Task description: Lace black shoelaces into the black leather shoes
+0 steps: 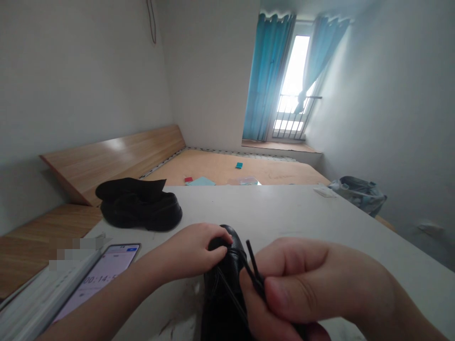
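A black leather shoe (214, 308) lies on the white table in front of me, its toe pointing away. My left hand (201, 248) reaches across from the left, with thumb and fingers closed on the front of the shoe beside the lacing. Close to the camera, my right hand (313, 289) pinches the black shoelace (253, 263) between thumb and fingers. Two strands stick up out of that grip, and another stretch runs down along the shoe. The shoe's heel end is cut off by the frame, and my right hand hides part of its right side.
On the white table (284, 213), a second black shoe (142, 210) stands at the far left with a flat black piece (130, 188) over it. A phone (103, 274) showing a timer lies by a stack of paper (53, 298). Behind is a bed (213, 163); a bag (362, 192) sits right.
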Demonstrator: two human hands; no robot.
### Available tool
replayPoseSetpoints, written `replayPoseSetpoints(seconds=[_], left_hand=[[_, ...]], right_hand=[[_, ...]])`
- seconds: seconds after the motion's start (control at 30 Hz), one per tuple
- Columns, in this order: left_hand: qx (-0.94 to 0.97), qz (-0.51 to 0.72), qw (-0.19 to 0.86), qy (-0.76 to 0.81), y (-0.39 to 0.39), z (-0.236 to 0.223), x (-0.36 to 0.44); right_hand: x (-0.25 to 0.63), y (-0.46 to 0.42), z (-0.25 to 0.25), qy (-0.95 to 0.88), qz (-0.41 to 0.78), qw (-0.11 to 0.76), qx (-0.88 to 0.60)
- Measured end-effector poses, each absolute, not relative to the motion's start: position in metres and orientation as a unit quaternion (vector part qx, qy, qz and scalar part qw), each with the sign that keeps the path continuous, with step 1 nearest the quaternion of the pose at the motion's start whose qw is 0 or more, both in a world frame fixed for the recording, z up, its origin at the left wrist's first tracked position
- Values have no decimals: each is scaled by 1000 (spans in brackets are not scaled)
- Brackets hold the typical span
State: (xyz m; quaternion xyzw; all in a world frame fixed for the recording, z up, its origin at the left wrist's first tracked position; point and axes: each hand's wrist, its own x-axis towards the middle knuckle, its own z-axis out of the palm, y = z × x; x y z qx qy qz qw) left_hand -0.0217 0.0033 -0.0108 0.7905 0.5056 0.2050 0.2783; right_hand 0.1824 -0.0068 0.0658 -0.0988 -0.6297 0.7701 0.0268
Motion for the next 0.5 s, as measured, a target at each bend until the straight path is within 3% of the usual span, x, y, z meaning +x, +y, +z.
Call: replayPoseSetpoints(seconds=[0.23,0.4,0.5], left_hand=[[793,192,224,533,14,-25,-19],[800,194,214,525,12,-25,-20],[803,189,209,526,8,-22,-19]], right_hand=[[184,-10,66,-604,795,13,-57],[184,-15,66,-594,798,72,-72],[186,-24,72,-565,815,34,-125]])
